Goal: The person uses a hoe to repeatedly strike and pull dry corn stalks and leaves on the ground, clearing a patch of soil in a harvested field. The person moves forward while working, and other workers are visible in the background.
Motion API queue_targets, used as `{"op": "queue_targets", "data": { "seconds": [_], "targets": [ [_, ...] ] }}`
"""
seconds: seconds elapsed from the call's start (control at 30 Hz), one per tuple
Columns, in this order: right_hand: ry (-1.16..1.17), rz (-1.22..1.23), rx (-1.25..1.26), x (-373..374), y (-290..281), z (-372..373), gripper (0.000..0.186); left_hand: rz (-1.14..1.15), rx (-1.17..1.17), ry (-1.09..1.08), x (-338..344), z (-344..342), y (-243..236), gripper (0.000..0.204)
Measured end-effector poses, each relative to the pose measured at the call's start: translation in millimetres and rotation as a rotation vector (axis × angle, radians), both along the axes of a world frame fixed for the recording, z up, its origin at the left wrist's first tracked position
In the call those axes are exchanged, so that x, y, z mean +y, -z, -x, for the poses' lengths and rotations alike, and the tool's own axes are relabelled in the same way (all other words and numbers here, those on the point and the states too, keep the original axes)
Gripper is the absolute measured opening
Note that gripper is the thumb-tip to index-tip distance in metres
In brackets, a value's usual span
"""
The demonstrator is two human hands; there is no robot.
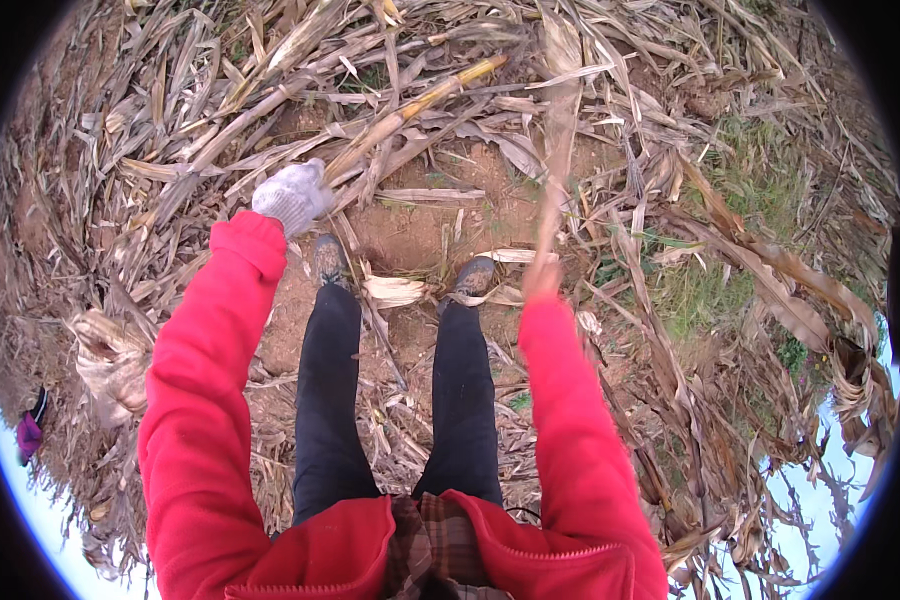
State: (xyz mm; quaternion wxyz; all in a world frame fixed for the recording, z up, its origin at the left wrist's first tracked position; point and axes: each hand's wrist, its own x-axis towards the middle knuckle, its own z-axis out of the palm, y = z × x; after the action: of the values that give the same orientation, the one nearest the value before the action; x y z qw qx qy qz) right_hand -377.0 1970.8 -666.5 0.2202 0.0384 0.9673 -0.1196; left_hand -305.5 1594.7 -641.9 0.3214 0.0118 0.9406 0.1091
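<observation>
My left hand [292,197] wears a white knit glove and is closed at the near end of a dry corn stalk [410,110]. The stalk slants away to the far right, its far part yellow. Out in front on the right, my right hand [543,277] is smeared by motion. From it a long, thin, brownish thing [558,150], like a stick or handle, points away from me; it is blurred, so its kind and its far end cannot be made out. Both arms are in red sleeves.
Dry corn stalks and leaves [200,110] litter the reddish soil [440,230] all around. My shoes [473,275] stand amid the husks. Green grass [715,270] grows at the right, beside bent dry leaves [800,290]. A person in purple [30,435] is at the far left rim.
</observation>
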Motion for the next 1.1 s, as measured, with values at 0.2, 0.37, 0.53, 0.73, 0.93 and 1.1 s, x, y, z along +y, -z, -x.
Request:
{"op": "queue_targets", "data": {
  "seconds": [0.2,0.37,0.53,0.73,0.93,1.1],
  "targets": [
    [0.647,0.761,-0.471,49.5,58.5,-112.5,0.013,-0.477,-0.341,-0.741,52.5,-45.4,-1.3,0.045],
    [1.139,1.213,-0.989,-20.5,-1.6,-69.8,0.011,-0.297,-0.374,-0.748,123.9,-86.6,-9.9,0.045],
    [1.118,1.261,-0.65,-39.5,9.0,-97.2,0.012,0.119,-0.085,-0.48,64.0,-86.0,4.5,0.022],
    [0.515,0.953,0.131,0.3,-45.9,40.2,0.011,0.192,-0.241,-0.334,-19.4,-45.6,-9.0,0.045],
    [0.288,0.369,0.195,-6.6,31.4,52.6,0.014,0.185,-0.196,-0.423,4.1,-56.9,-5.2,0.032],
    [0.431,0.452,-0.185,69.1,70.6,-123.5,0.016,-0.137,-0.153,-0.675,91.1,-121.2,42.4,0.027]
  ]
}}
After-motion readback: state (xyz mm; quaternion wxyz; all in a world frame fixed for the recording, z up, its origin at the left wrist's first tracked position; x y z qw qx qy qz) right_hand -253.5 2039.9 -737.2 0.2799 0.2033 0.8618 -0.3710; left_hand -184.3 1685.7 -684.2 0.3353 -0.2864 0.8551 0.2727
